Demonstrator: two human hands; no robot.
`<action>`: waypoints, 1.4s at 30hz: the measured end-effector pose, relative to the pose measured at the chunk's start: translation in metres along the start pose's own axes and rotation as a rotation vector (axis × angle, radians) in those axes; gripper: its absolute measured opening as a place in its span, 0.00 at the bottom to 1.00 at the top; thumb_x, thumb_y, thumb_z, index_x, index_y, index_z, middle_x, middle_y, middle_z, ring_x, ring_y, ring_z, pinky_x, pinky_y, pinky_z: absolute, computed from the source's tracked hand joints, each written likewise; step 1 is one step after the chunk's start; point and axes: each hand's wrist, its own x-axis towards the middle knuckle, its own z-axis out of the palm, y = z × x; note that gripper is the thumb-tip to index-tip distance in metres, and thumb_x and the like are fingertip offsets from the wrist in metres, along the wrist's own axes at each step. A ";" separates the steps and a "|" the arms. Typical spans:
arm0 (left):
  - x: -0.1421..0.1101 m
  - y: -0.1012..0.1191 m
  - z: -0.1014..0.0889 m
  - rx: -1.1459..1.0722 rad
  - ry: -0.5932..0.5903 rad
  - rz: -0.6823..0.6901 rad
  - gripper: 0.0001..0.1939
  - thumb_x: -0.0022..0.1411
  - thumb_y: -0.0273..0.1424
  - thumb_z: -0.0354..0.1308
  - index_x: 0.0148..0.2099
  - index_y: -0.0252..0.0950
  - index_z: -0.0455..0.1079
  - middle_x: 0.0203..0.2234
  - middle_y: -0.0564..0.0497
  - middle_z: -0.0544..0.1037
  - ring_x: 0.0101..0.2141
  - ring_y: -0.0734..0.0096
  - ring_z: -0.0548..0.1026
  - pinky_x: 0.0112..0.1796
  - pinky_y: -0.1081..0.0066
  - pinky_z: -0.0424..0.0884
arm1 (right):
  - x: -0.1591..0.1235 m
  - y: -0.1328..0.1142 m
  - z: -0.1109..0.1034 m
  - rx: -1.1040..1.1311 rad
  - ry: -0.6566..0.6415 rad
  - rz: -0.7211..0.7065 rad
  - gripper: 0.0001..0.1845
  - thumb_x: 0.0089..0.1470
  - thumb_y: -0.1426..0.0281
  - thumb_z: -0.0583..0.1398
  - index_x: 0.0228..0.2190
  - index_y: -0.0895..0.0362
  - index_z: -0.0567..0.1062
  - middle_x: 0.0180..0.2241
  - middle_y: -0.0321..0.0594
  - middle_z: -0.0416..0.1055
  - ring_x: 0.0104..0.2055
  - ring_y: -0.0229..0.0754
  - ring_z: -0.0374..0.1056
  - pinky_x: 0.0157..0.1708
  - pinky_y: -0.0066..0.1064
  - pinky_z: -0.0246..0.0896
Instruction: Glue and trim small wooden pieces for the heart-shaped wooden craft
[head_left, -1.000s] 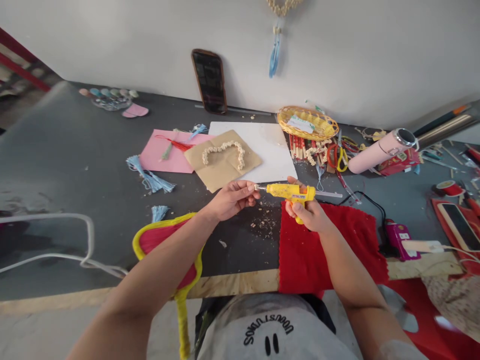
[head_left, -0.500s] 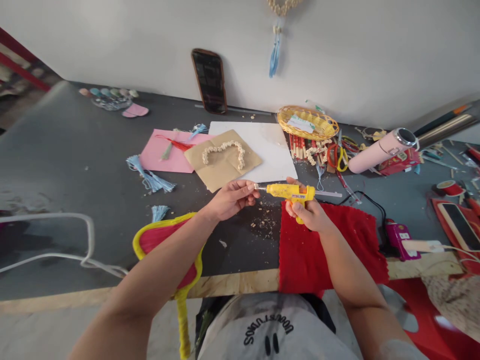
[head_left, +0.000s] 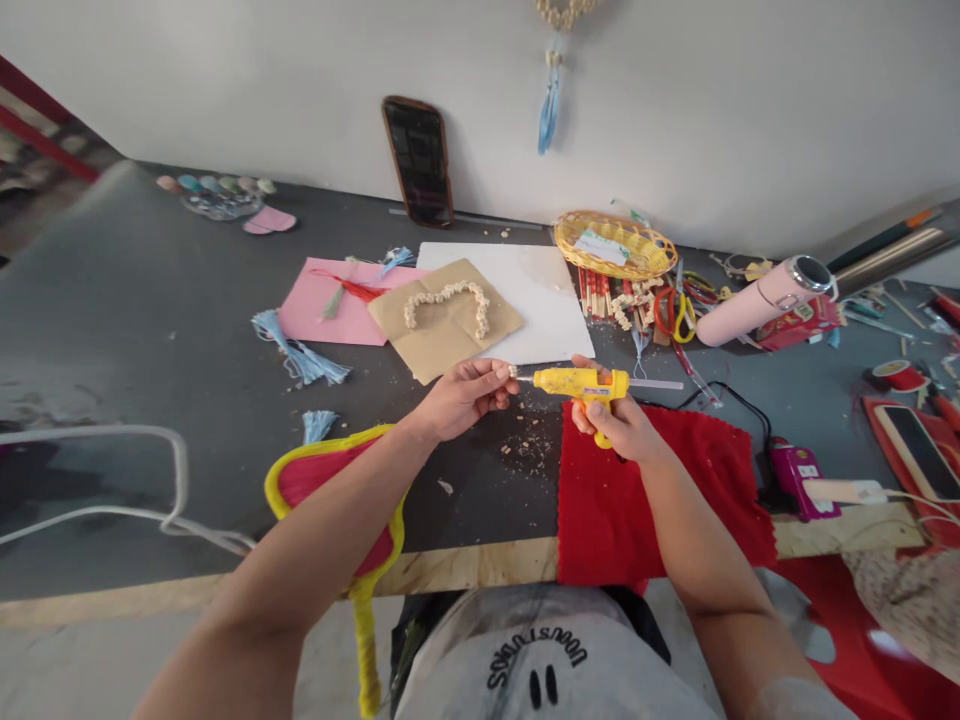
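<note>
My right hand [head_left: 611, 420] is closed around the grip of a yellow glue gun [head_left: 574, 382], whose nozzle points left. A clear glue stick [head_left: 656, 385] sticks out of its back end. My left hand [head_left: 472, 395] pinches a small cream-coloured piece [head_left: 513, 371] between thumb and fingertips. The nozzle tip is at this piece; whether they touch is too small to tell. Beyond my hands, a curved string of cream-coloured pieces [head_left: 448, 292] lies on brown paper [head_left: 409, 335].
Red cloth [head_left: 660, 500] lies below my right hand. To the right are a wicker basket [head_left: 652, 255], scissors [head_left: 684, 318], a pink flask [head_left: 757, 305] and a purple power socket [head_left: 802, 480]. Leftward are blue tassels [head_left: 304, 360] and a yellow-edged fan [head_left: 330, 470]. A phone [head_left: 418, 160] leans on the wall.
Both hands stay almost in place, with the glue gun's nozzle still at the small piece. Nothing else has visibly moved.
</note>
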 end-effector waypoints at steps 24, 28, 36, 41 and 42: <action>0.002 0.001 0.000 -0.065 0.050 0.082 0.11 0.52 0.33 0.70 0.31 0.31 0.74 0.23 0.51 0.75 0.22 0.81 0.68 0.25 0.78 0.65 | 0.049 -0.017 -0.026 -0.082 0.277 0.164 0.26 0.54 0.44 0.57 0.36 0.56 0.68 0.33 0.42 0.76 0.19 0.32 0.63 0.16 0.26 0.57; 0.001 0.002 0.000 -0.068 0.060 0.084 0.11 0.52 0.33 0.70 0.31 0.30 0.74 0.23 0.50 0.75 0.22 0.80 0.68 0.25 0.77 0.65 | 0.061 -0.005 -0.042 -0.252 0.368 0.261 0.27 0.53 0.43 0.56 0.36 0.55 0.69 0.29 0.40 0.75 0.22 0.38 0.67 0.19 0.29 0.62; 0.002 0.002 0.001 -0.059 0.041 0.069 0.11 0.52 0.33 0.70 0.32 0.31 0.74 0.23 0.51 0.75 0.22 0.80 0.68 0.25 0.77 0.65 | 0.025 -0.025 -0.039 -1.071 0.434 0.102 0.09 0.58 0.62 0.59 0.36 0.54 0.75 0.32 0.41 0.78 0.34 0.44 0.74 0.33 0.32 0.64; 0.001 0.003 0.001 -0.072 0.054 0.075 0.12 0.51 0.33 0.70 0.31 0.30 0.74 0.23 0.51 0.76 0.22 0.80 0.68 0.26 0.77 0.66 | 0.019 -0.014 0.031 -1.096 -0.050 -0.325 0.08 0.62 0.70 0.57 0.39 0.54 0.77 0.40 0.41 0.77 0.43 0.41 0.72 0.44 0.31 0.65; 0.001 0.003 0.001 -0.071 0.058 0.077 0.12 0.51 0.33 0.71 0.31 0.30 0.74 0.23 0.51 0.76 0.22 0.80 0.68 0.26 0.77 0.66 | 0.019 -0.009 0.042 -1.097 -0.152 -0.356 0.08 0.62 0.70 0.57 0.39 0.54 0.77 0.39 0.41 0.76 0.43 0.40 0.72 0.44 0.30 0.65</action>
